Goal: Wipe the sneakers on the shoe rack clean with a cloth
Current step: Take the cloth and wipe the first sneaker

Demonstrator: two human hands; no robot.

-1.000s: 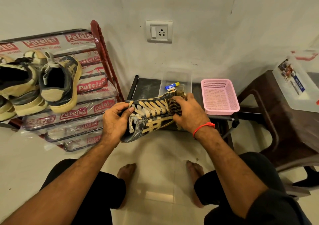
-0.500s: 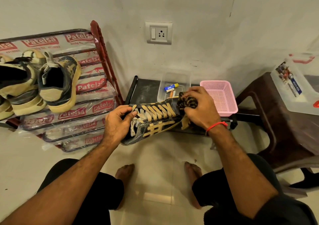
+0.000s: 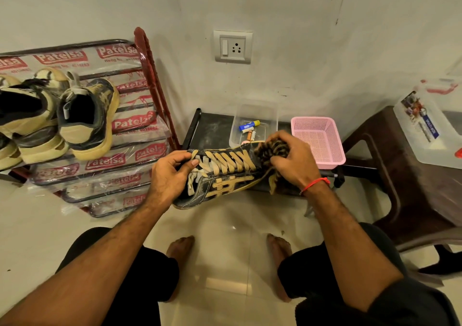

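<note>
Right hand (image 3: 292,161) has slid with the cloth (image 3: 273,150) from the laces up to the toe end of the sneaker (image 3: 225,175), so the whole lacing is uncovered now; its grip is clamped round that bunched striped cloth, pressing it onto the toe. Left hand (image 3: 170,175) has its grip closed on the heel end, thumb over the tongue, holding the shoe in the air above a pale tiled floor (image 3: 225,225).

Room is a plain white wall with one switch socket (image 3: 233,47). Just behind the two grips sits a low dark counter (image 3: 212,130) carrying one clear tub (image 3: 255,125) with a few small tubes inside, and one pink basket (image 3: 317,140) right beyond the right grip. Off to the left of the left grip is one red shoe rack (image 3: 150,80), shelves wrapped in printed plastic, with at least three more sneakers (image 3: 85,115) on it, heels out. One brown stool (image 3: 410,175) stands right of the right grip with one clear box (image 3: 430,130) on top.
</note>
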